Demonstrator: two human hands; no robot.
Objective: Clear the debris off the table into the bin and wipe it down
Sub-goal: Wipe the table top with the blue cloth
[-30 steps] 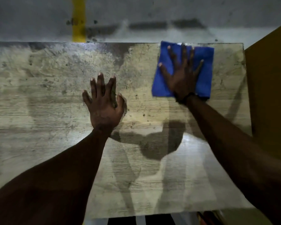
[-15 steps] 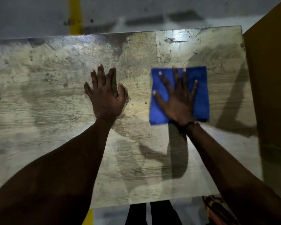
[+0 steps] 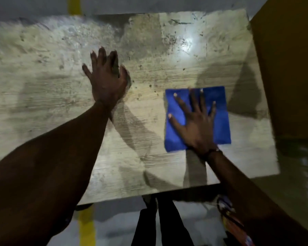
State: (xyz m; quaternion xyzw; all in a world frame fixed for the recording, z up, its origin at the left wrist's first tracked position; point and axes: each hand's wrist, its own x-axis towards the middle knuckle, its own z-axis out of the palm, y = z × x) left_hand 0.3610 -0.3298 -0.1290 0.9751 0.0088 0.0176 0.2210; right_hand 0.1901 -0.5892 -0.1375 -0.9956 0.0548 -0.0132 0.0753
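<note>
1. One view only, head camera: a pale, wood-grained bench with dark specks and smears fills most of the frame, with a bright glare spot toward its far right.
2. Left hand: palm down on the bench near its middle, fingers straight and slightly spread, holding nothing; the outline is blurred.
3. Right hand: palm flat on a blue cloth, fingers spread wide and straight, pressing it to the bench rather than gripping it. A dark band sits at the wrist.
4. Blue cloth: a flat, roughly square fold lying on the right part of the bench, nearer the front edge than the far edge and well apart from the left hand.
5. Yellow-brown panel: stands just beside the right edge of the bench.
6. Floor: grey, crossed by a yellow stripe that passes under the bench; dark trouser legs show below the near edge.
7. Multicoloured object: at the lower right, too blurred to identify.
</note>
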